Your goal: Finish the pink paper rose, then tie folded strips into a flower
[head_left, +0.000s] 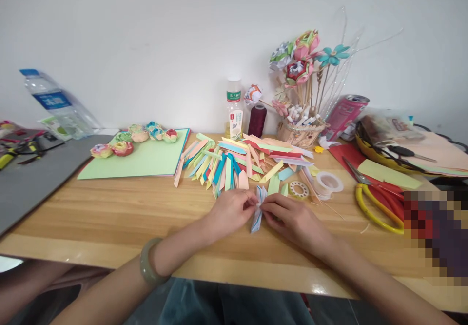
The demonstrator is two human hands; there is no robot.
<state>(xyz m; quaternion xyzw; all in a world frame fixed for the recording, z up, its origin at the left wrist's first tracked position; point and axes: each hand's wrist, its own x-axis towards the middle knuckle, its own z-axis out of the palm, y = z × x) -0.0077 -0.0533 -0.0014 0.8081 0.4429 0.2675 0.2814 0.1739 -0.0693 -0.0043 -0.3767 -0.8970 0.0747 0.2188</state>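
Close to the front of the wooden table, a bundle of folded paper strips [257, 220], pale with blue and pink edges, is pinched at its middle from both sides. My left hand [236, 208] grips it from the left, thumb and finger together. From the right, my right hand [288, 215] closes its fingertips at the same spot; whether they hold thread there is too small to tell. Just beyond the hands spreads a pile of folded paper strips [228, 164] in many colours. A spool of clear thread [329, 183] lies right of the pile, beside a white ring with holes [299, 189].
Yellow-handled scissors [380, 213] lie at the right by a red sheet [345, 156]. Paper flowers [138, 134] rest on green paper [127, 168] at the left. Behind the pile stand a bottle [234, 108], a maroon thread cone [258, 121] and a flower basket [300, 135].
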